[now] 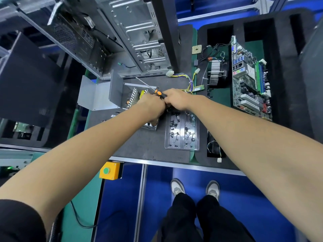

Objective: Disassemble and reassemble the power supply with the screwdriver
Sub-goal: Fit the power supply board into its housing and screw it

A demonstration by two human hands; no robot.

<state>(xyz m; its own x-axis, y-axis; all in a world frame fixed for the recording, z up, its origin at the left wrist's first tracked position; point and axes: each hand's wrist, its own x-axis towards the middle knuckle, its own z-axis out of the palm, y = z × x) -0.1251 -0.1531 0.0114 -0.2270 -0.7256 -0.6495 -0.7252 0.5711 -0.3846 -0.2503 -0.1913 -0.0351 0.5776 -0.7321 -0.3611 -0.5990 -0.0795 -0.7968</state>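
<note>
Head view. Both forearms reach forward and meet over the grey work mat [139,144]. Right hand [176,100] is curled round the black-and-orange handle of the screwdriver [158,92], knuckles up. Left hand [153,106] lies just beside it at 9 o'clock, touching it, fingers bent down onto the power supply [135,96]; whether those fingers grip the unit or only press on it cannot be told.

Power supply sits on the mat under the hands, lid off, coils and heat-sink fins exposed. Its bent grey cover [99,96] lies touching it at 9 o'clock.

Clear plastic tray [181,131], two long compartments, lies just beside the unit at 4 o'clock; both compartments hold small black and silver screws, scattered.

Black foam tray [283,70] at 3 o'clock: one recess holds a motherboard [250,79], the next a finned cooler [215,74] with loose wires.

Screwdriver long axis runs from the right hand toward 10 o'clock; shaft rises off the handle, tip up and away from the person, clear of the unit.
</note>
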